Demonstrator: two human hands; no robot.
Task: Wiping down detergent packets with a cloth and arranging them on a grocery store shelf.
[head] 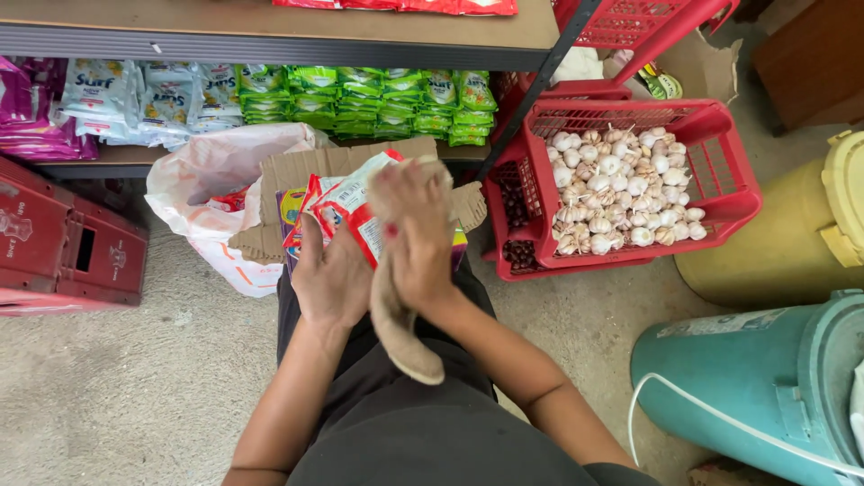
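Left hand [331, 281] grips red packet [353, 216] | right hand [416, 236] clutches beige cloth [402, 328] against it

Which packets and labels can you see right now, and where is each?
Red and white sachets: held in left hand, flat.
Green sachets: stacked on lower shelf, centre.
White and blue packets: shelf, left.
Pink packets: shelf, far left.
Pale label: on teal drum.

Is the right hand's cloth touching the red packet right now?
Touching. The head view shows the beige cloth under the right hand pressed flat against the red packet, which the left hand holds from below, with no gap.
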